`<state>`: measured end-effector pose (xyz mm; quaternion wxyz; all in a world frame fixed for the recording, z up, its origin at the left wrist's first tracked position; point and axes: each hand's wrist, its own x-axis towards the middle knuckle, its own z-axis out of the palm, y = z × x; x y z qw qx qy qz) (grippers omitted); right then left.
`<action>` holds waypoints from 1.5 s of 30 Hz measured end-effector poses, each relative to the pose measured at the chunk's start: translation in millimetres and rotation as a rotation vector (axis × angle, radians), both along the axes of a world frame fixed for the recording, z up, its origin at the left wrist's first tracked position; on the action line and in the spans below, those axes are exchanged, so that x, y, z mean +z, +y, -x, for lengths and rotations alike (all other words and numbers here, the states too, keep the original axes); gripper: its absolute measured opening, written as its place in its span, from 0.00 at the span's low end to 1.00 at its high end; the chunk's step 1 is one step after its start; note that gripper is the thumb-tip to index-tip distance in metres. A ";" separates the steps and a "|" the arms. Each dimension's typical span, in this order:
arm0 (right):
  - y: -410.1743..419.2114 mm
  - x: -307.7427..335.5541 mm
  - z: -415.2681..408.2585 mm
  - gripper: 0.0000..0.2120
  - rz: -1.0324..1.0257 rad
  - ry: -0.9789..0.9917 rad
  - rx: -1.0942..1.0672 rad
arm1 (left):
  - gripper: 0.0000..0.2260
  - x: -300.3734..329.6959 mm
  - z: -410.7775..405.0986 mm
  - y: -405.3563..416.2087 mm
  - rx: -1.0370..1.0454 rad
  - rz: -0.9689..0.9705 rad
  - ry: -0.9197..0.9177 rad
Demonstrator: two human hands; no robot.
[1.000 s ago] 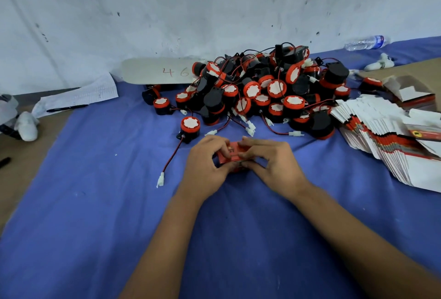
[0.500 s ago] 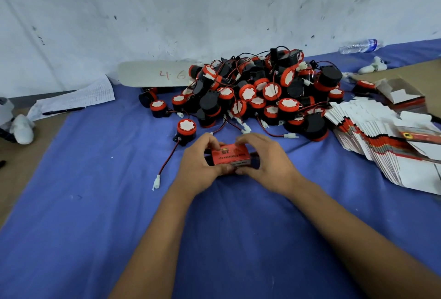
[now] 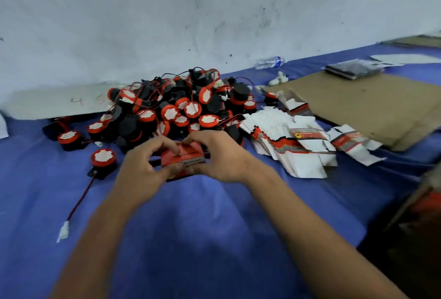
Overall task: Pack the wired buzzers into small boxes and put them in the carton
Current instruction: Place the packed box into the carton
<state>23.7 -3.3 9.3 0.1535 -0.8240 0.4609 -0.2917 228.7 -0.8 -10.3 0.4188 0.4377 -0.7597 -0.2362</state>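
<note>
**One box in hand, most of the pile still loose**

Near, lower left of frame: a white connector (image 3: 63, 234) on a red lead lies on the blue-covered worktop (image 3: 214, 239). It runs up to a lone buzzer (image 3: 103, 159) sitting apart from the heap.

Centre frame: both hands are on one small red box (image 3: 182, 157). The left hand (image 3: 140, 170) has its fingers curled over the box's top left edge and its thumb underneath. The right hand (image 3: 223, 155) clamps the right side, with fingertips on the top face. The box looks assembled. Judging by the grip, a flap is being closed, but I can't tell if it's fully shut or whether a buzzer is inside.

Right edge, lower: part of a brown carton (image 3: 412, 205) with something red inside, blurred. It's probably the destination; contents not readable.

Just behind the hands: the buzzer pile (image 3: 181, 108), dozens of black-and-red units with tangled wires. To its right, touching it, is a fanned stack of flat unfolded boxes (image 3: 291, 146).

Further back, right: a cardboard sheet (image 3: 358, 103), a dark packet (image 3: 350, 69) and a water bottle (image 3: 269, 62) by the wall.

Progress estimate: early. Both the pile and the flat stock are large. Left to do for this unit: finish closing, then move it right to the carton. Then repeat many times.
</note>
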 end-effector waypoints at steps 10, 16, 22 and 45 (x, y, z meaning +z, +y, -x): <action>203.9 133.2 214.2 0.19 -0.026 0.467 -0.778 | 0.08 94.1 274.3 65.4 -0.756 0.023 0.210; 302.1 128.2 282.5 0.19 -0.325 0.620 -1.089 | 0.14 88.8 390.3 145.8 -1.009 0.136 -0.163; 286.9 88.0 293.8 0.26 -0.463 0.487 -1.069 | 0.10 63.5 405.5 146.4 -0.900 0.243 -0.473; 32.6 19.3 85.0 0.07 -0.183 0.137 -0.596 | 0.11 -28.3 153.4 1.0 0.195 -0.080 -0.158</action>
